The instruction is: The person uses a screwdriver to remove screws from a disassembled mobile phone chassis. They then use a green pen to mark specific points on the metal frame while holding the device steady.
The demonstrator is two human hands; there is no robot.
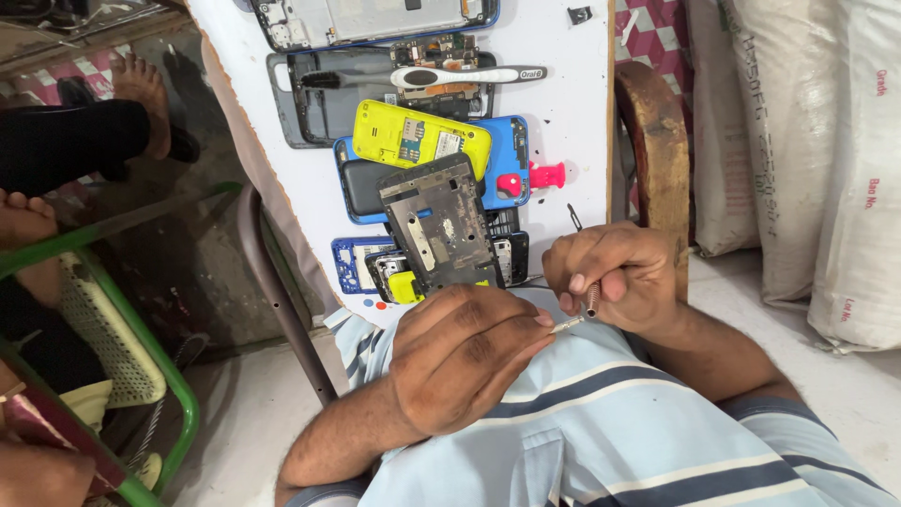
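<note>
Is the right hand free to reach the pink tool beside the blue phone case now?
Probably not at once: the right hand is closed on a small screwdriver, its tip at the left hand. The path over the white table to the pink tool looks open.

White table [572, 103] with dismantled phones [436, 221], toothbrush [450, 75], pink tool [540, 176].

phone parts [436, 221] piled on table [572, 84], toothbrush [450, 75] behind them, sacks [807, 141] right of table
</note>
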